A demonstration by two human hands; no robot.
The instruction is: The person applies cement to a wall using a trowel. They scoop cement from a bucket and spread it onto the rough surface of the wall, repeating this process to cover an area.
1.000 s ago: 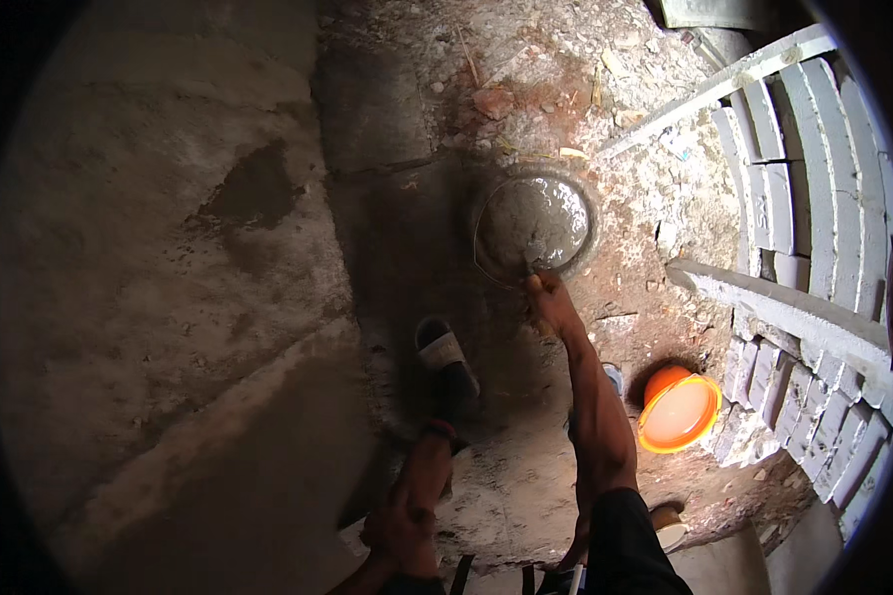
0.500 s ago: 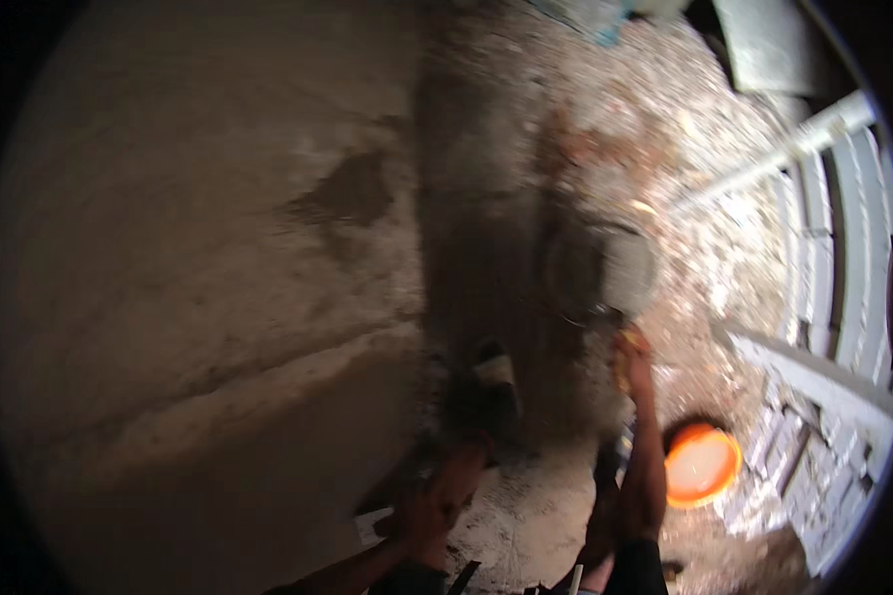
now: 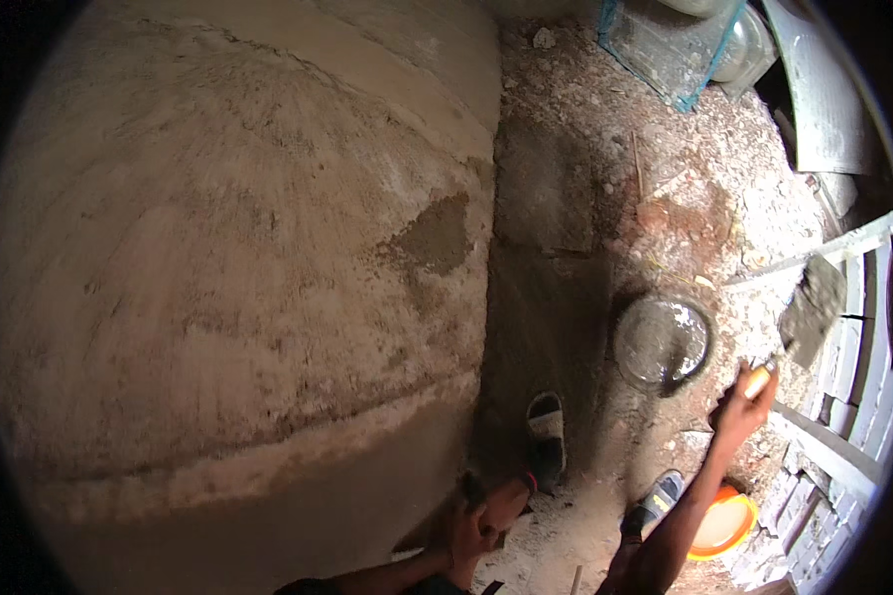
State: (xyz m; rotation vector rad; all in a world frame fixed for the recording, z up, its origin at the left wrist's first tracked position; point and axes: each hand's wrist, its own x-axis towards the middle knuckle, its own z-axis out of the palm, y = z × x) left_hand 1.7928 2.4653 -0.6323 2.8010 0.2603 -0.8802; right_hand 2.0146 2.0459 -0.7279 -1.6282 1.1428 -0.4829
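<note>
My right hand [image 3: 744,409] is closed around the pale yellowish handle of a trowel [image 3: 810,307], held out to the right. Grey wet mortar covers its blade. Left of the trowel, a round pan [image 3: 621,369] on the ground holds wet grey mortar with a shiny surface. My left hand [image 3: 471,534] is low, beside my left shin, its fingers curled. A dark piece shows by its fingers and a pale edge below, but what it holds I cannot make out.
A plastered wall [image 3: 218,297] with a damp patch fills the left. An orange basin [image 3: 749,511] stands beside my right foot [image 3: 655,501]. White slats [image 3: 853,347] line the right. A blue-edged clear bag [image 3: 655,50] lies at the far end, on rubble-strewn ground.
My right hand has moved the trowel from over the pan up and to the right, with mortar on the blade. The view has shifted, and my left hand stays low by my leg.
</note>
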